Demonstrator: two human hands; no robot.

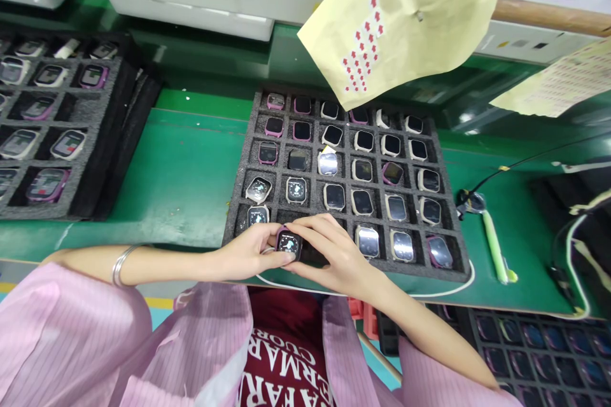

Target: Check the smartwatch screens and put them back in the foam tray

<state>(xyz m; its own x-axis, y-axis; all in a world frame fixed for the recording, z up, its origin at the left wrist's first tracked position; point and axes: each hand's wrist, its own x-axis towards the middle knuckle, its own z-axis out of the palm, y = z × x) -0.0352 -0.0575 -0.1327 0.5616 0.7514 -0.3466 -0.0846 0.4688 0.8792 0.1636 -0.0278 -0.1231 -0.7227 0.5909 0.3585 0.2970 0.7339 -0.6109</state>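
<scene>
Between my two hands is a purple-framed smartwatch (289, 244), its screen lit with a watch face. My left hand (252, 251) grips it from the left, thumb at the lower edge of the screen. The fingers of my right hand (334, 251) close on its top and right side. Both hands are over the front edge of a grey foam tray (414, 261) with square compartments, most holding watches without straps. A lit watch (258, 215) sits in the tray just past my left hand, and another lit watch (296, 190) lies behind it.
More foam trays (102, 140) with watches are stacked at left. A yellow paper sheet (405, 19) with red arrow stickers hangs over the tray's back. A green-handled tool (494, 247) and a white cable (453, 292) lie at right. Another watch tray (548, 356) is low at right.
</scene>
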